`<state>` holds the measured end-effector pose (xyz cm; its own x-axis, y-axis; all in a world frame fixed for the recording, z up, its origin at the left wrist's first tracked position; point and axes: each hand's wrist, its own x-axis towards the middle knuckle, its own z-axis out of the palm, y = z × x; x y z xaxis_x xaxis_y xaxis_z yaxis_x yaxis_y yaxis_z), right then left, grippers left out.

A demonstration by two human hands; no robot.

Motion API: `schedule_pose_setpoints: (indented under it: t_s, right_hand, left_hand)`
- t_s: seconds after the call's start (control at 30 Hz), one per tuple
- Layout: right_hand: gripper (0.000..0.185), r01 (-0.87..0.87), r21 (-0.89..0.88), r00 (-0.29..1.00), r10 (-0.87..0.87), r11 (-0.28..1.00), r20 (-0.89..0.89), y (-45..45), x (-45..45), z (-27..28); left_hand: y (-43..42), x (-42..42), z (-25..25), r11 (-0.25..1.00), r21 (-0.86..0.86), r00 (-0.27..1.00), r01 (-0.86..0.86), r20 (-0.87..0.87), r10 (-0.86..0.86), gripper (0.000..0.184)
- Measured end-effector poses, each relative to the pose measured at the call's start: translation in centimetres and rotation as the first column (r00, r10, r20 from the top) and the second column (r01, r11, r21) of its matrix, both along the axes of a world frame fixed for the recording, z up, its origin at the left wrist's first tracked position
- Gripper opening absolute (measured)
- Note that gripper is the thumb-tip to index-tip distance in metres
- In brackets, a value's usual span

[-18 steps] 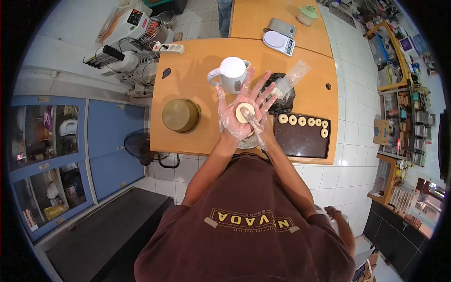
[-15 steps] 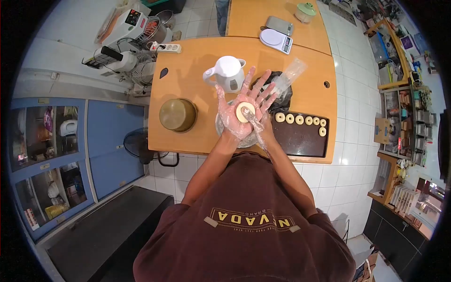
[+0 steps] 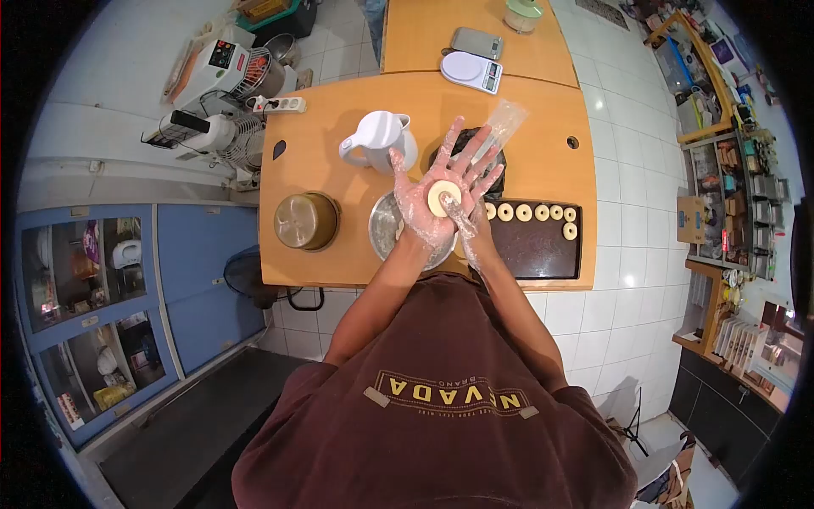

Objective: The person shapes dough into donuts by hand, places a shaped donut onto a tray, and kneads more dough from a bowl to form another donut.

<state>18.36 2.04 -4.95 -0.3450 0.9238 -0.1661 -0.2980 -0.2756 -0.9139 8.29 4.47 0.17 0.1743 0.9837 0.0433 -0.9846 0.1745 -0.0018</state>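
Note:
A round, pale dough disc (image 3: 443, 198) lies on the upturned palm of my left hand (image 3: 424, 195), which holds it with the fingers spread. Both hands are coated with flour. One digit of my right hand (image 3: 472, 236) presses into the disc's middle; the other right fingers are mostly hidden. Beneath the hands stands a metal bowl (image 3: 383, 231), largely covered by them. Just right of my hands, a dark tray (image 3: 536, 250) carries several ring-shaped dough pieces (image 3: 524, 212) along its far edge and right corner.
Behind my hands are a white jug (image 3: 381, 140) and a black bag (image 3: 494, 174) with clear plastic (image 3: 506, 123). A brownish round container (image 3: 305, 222) stands at the left. Further back are a white scale (image 3: 469, 71), a grey scale (image 3: 476, 42) and a power strip (image 3: 284, 104).
The camera view has shifted, and the table things appear further left. More of the metal bowl shows beside my left hand. The person's arm at the lower right has gone from view.

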Motion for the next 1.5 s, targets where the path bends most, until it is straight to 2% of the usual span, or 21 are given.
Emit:
schedule_pose_setpoints:
  t_s: [0.07,0.17,0.27,0.37,0.47,0.57,0.67,0.77,0.87,0.97,1.07,1.17,1.2,1.27,1.37,1.5]
  right_hand:
    - [0.074,0.033,-0.001,0.999,-0.033,0.999,-0.022,0.1,-0.2,-0.4]
    - [0.074,0.063,-0.016,0.997,-0.062,0.998,0.047,0.0,-0.3,1.4]
    - [0.072,0.138,-0.071,0.989,-0.142,0.988,-0.047,0.0,-0.4,2.2]
    - [0.070,0.084,0.025,0.996,-0.084,0.996,-0.008,0.2,-0.5,0.8]
    - [0.084,0.081,0.077,0.997,-0.082,0.994,0.012,0.2,-0.9,-1.2]
    - [0.068,0.113,0.033,0.994,-0.113,0.993,-0.010,-0.2,-1.5,0.0]
    - [0.069,0.080,0.003,0.996,-0.080,0.997,0.028,-0.3,-1.4,-0.5]
    - [0.087,0.094,0.070,0.995,-0.096,0.993,0.028,-0.9,-2.0,0.4]
    - [0.073,0.074,0.092,0.992,-0.083,0.993,0.092,-1.7,-2.6,-0.2]
    - [0.073,-0.010,0.078,0.994,0.001,0.997,0.113,-1.9,-2.8,-1.0]
    - [0.074,0.064,0.050,0.994,-0.068,0.997,0.084,-2.6,-3.8,0.8]
    - [0.076,0.085,0.113,0.993,-0.093,0.990,0.070,-2.8,-3.9,0.1]
    - [0.079,0.081,0.070,0.990,-0.089,0.994,0.112,-3.0,-3.8,0.8]
    - [0.080,0.059,0.104,0.991,-0.071,0.993,0.111,-3.7,-4.1,2.2]
    - [0.082,-0.018,0.107,0.997,0.010,0.994,0.078,-3.6,-3.9,1.7]
    - [0.086,-0.027,0.137,0.996,0.016,0.990,0.084,-3.3,-4.0,0.5]
  left_hand:
    - [0.3,-0.1,-0.5,1.000,0.001,0.998,0.016,0.057,-0.016,0.106]
    - [0.1,-0.4,-0.2,0.999,-0.011,0.998,0.030,0.058,-0.029,0.106]
    - [0.0,-0.8,0.0,0.999,0.008,0.999,0.044,-0.014,-0.044,0.107]
    - [-0.6,-0.6,0.7,0.996,0.058,0.996,0.071,-0.053,-0.068,0.105]
    - [-0.8,-0.8,0.6,0.995,0.064,0.996,0.075,-0.050,-0.072,0.105]
    - [-1.2,-1.5,0.0,0.997,0.036,0.998,0.065,0.013,-0.066,0.105]
    - [-1.7,-2.0,-0.2,0.998,0.045,0.999,0.051,-0.004,-0.051,0.107]
    - [-2.2,-2.4,-0.9,1.000,0.028,0.997,0.004,-0.077,-0.002,0.110]
    - [-2.8,-2.6,-0.2,0.995,0.095,0.991,0.022,-0.135,-0.009,0.112]
    - [-3.4,-3.3,-0.1,0.991,0.129,0.988,0.021,-0.157,-0.001,0.113]
    - [-3.7,-3.8,0.1,0.994,0.103,0.983,0.020,-0.183,-0.001,0.113]
    - [-3.9,-4.1,0.9,0.996,0.082,0.997,0.045,-0.067,-0.039,0.112]
    - [-3.8,-4.2,0.6,0.996,0.087,0.999,0.022,-0.052,-0.018,0.111]
    - [-3.5,-4.1,-0.1,0.995,0.095,1.000,-0.019,-0.016,0.021,0.110]
    - [-3.8,-4.0,0.1,0.994,0.113,0.990,-0.015,-0.135,0.030,0.111]
    - [-3.8,-4.1,-0.8,0.998,0.058,0.999,-0.032,-0.030,0.034,0.109]
